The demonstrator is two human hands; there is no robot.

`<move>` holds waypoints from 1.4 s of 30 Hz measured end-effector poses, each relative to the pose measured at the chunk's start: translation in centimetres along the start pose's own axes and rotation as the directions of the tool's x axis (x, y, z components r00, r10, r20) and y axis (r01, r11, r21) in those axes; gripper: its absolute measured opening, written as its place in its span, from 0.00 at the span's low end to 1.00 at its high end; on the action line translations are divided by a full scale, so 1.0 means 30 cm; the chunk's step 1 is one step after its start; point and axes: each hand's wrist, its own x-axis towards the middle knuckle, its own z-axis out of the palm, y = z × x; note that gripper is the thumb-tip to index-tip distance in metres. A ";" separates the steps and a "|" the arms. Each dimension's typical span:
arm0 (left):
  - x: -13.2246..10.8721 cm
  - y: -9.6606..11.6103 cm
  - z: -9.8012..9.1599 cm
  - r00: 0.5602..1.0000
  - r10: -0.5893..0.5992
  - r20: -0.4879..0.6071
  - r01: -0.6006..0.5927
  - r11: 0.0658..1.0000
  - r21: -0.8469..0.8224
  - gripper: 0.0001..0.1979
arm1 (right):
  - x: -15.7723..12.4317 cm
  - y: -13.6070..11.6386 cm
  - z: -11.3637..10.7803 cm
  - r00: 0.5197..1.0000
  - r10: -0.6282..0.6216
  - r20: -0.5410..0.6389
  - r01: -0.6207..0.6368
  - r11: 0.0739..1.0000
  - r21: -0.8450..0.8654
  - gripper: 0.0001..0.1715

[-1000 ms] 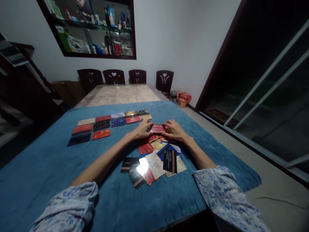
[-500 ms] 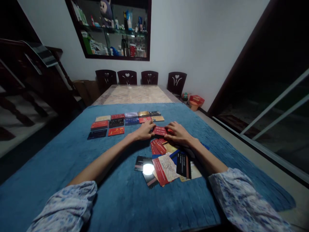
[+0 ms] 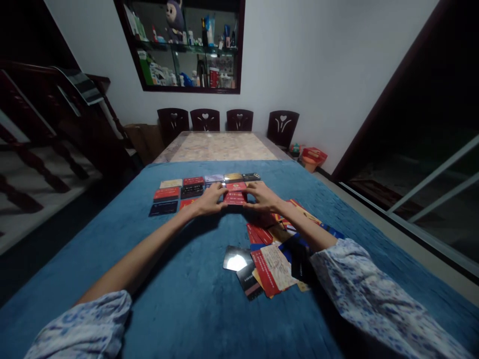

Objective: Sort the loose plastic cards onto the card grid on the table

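Between my two hands is a red card [image 3: 235, 198], pinched at its left edge by my left hand [image 3: 210, 200] and at its right edge by my right hand [image 3: 262, 198]. It is just in front of another red card [image 3: 236, 187] in the laid-out rows. To the left lie a black card [image 3: 192, 191], a red and dark card [image 3: 166, 193] and a dark blue card [image 3: 163, 208]. My left hand partly covers an orange-red card [image 3: 187, 203]. Under my right forearm spreads a loose pile of cards, with a red and white card [image 3: 275, 269] on top.
A blue cloth [image 3: 187, 299] covers the near part of the table; the bare marble top [image 3: 224, 145] shows beyond it. Dark chairs [image 3: 205, 119] stand at the far end. A wall cabinet [image 3: 187, 92] hangs behind, and a wooden railing [image 3: 41, 162] is at left.
Both hands have moved left with the red card, from above the pile to the rows. The view has turned slightly left, and the black cards at the pile's near edge have shifted.
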 end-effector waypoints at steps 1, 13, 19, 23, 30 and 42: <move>-0.009 -0.012 -0.009 1.000 -0.007 -0.001 0.007 1.000 0.008 0.21 | 0.018 -0.009 0.002 1.000 -0.011 0.007 0.011 1.000 -0.004 0.30; -0.083 -0.139 -0.096 0.995 -0.087 -0.038 0.089 0.995 0.052 0.23 | 0.192 -0.114 -0.026 0.993 -0.057 0.107 0.059 0.998 -0.009 0.25; -0.096 -0.186 -0.152 0.992 -0.117 -0.037 0.121 0.984 0.132 0.23 | 0.295 -0.145 -0.039 0.988 -0.065 0.140 0.074 0.995 -0.062 0.24; -0.094 -0.239 -0.191 0.984 -0.177 -0.024 0.179 0.974 0.142 0.24 | 0.363 -0.165 -0.048 0.989 -0.045 0.140 0.054 0.997 -0.062 0.24; -0.079 -0.337 -0.239 0.963 -0.270 -0.019 0.269 0.949 0.166 0.23 | 0.474 -0.181 -0.040 0.989 -0.074 0.128 0.080 0.996 -0.043 0.21; -0.026 -0.469 -0.252 0.933 -0.359 0.007 0.345 0.900 0.266 0.20 | 0.616 -0.181 0.030 0.985 -0.052 0.162 0.056 0.998 -0.021 0.22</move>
